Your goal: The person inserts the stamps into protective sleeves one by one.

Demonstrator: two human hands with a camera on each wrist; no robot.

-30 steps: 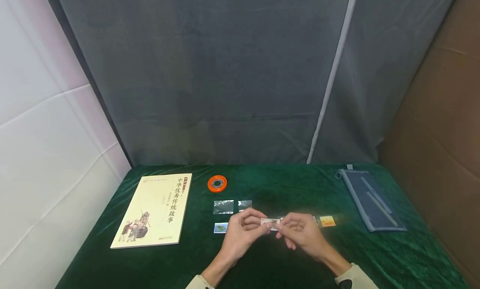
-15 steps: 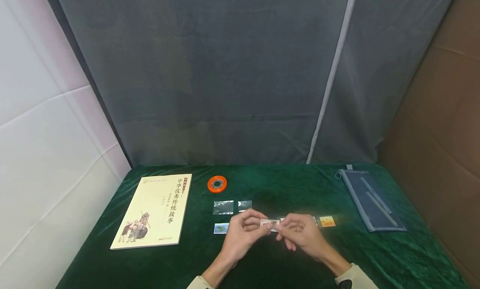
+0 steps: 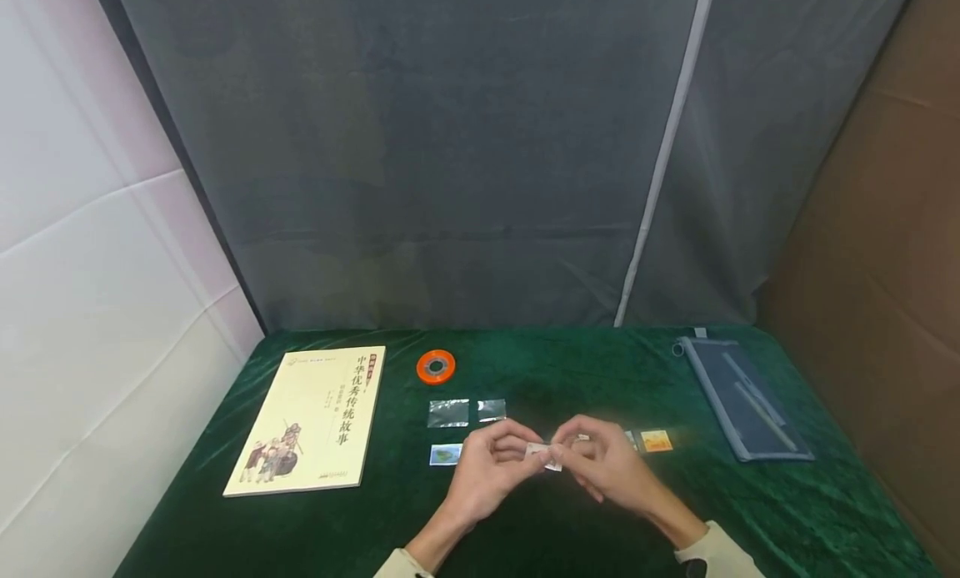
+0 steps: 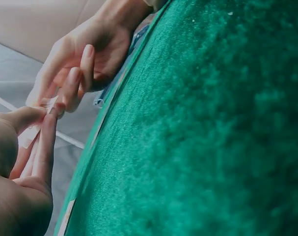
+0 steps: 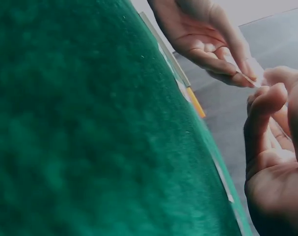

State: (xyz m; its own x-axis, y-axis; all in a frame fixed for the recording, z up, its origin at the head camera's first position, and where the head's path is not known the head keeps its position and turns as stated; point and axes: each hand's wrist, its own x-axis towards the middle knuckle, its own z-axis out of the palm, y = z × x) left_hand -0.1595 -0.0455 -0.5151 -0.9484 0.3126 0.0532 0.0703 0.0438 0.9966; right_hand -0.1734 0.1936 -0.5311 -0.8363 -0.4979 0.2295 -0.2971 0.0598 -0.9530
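Observation:
Above the near middle of the green cloth, my left hand (image 3: 487, 469) pinches a small pale postage stamp (image 3: 555, 464) between thumb and fingers. My right hand (image 3: 611, 469) pinches the stamp's right edge, its fingertips close against the left ones. In the left wrist view a thin translucent piece (image 4: 49, 103) shows at the meeting fingertips; whether it is a separate clear sleeve I cannot tell. A blue-green stamp (image 3: 446, 454) lies left of the left hand. Beyond the right hand lies an orange-yellow stamp (image 3: 657, 440), with others in that row partly hidden by the hand.
Two clear plastic sleeves (image 3: 448, 413) lie behind the left hand, with an orange tape roll (image 3: 436, 367) farther back. A cream-covered book (image 3: 307, 419) lies at left. At right is a blue mesh pouch (image 3: 746, 403) holding slim items. Fabric walls surround the green cloth (image 3: 570, 536).
The stamp has tilted, its right end now lower. My right fingers have shifted, the index finger arching higher over the stamp's edge. My left hand has barely moved.

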